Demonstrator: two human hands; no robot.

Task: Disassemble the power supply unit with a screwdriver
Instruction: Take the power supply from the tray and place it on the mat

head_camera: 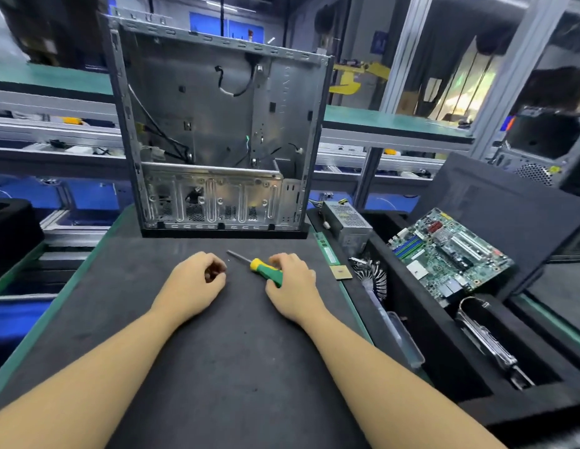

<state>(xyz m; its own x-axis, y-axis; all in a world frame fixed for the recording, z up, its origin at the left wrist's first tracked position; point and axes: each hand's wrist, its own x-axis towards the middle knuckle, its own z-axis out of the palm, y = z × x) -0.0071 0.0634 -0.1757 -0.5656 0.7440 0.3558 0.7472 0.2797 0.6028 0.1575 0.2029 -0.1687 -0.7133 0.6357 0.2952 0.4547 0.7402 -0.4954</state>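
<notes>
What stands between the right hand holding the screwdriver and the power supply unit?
Nothing tall: only a memory stick and a processor chip lie flat at the mat edge between the right hand and the power supply unit.

We find no text we can read with certainty. Faint vertical lettering on the computer case [217, 124] at twelve o'clock is too blurred. The label on the power supply unit [348, 222] at three o'clock and the blue sign [379, 42] at one o'clock are too small.
</notes>
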